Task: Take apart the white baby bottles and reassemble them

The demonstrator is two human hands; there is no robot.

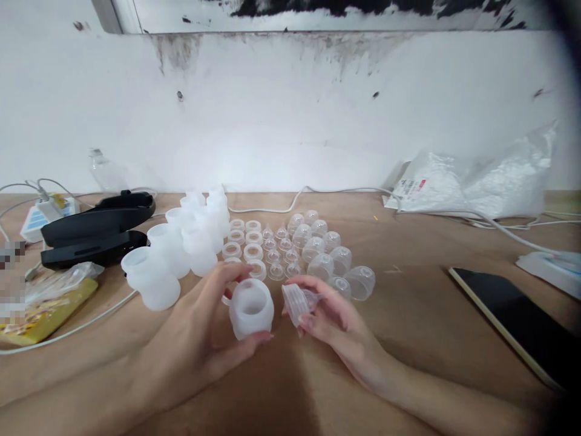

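White bottle [251, 310] gripped by the left hand [206, 327] and ringed teat [296, 304] by the right hand [338, 321] are unjoined; other bottles [170, 253], rings [260, 252], teats [273, 257] and caps [321, 266] stand unassembled.

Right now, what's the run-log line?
left hand: holding translucent bottle; right hand: holding ring with nipple; parts: apart; beyond: bottles, rings, nipples, clear caps

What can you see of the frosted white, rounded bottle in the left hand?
The frosted white, rounded bottle looks like translucent plastic or silicone, with a thick, circular rim around its wide mouth. It is uncapped and appears tilted, its open mouth toward the camera. The bare left hand holds it, thumb on the near side and fingers on the far side, over the brown tabletop. Whether its base touches the tabletop is hidden.
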